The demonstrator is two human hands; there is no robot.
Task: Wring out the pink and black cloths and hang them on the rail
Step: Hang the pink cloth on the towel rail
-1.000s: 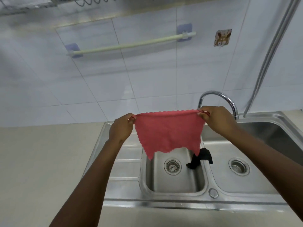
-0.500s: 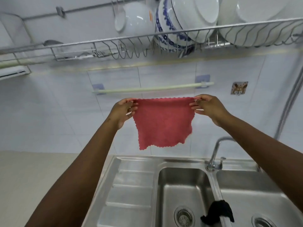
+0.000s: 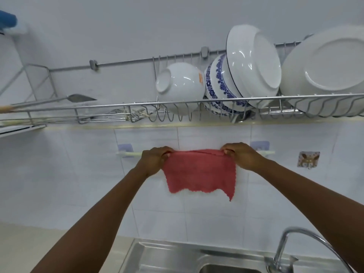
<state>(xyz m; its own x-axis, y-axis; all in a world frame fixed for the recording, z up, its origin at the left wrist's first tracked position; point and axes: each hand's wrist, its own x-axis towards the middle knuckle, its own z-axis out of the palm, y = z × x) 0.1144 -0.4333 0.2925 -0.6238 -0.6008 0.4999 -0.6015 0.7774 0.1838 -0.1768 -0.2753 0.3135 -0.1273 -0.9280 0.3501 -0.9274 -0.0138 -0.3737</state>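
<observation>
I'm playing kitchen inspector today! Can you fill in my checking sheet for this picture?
Surface: steel sink at the bottom, beige counter beside it.
Job's things: pink cloth spread at the rail; black cloth not in view.
Clutter: bowls and plates in the wire rack above.
Hands: left hand and right hand each pinch a top corner.
Cables: nothing seen.
Surroundings: white tiled wall, tap, wall hook.

The pink cloth (image 3: 200, 171) is spread flat with a scalloped edge, its top edge pulled taut along the pale rail (image 3: 129, 154) on the tiled wall; its lower edge hangs uneven, the right corner lowest. The black cloth is out of sight.
</observation>
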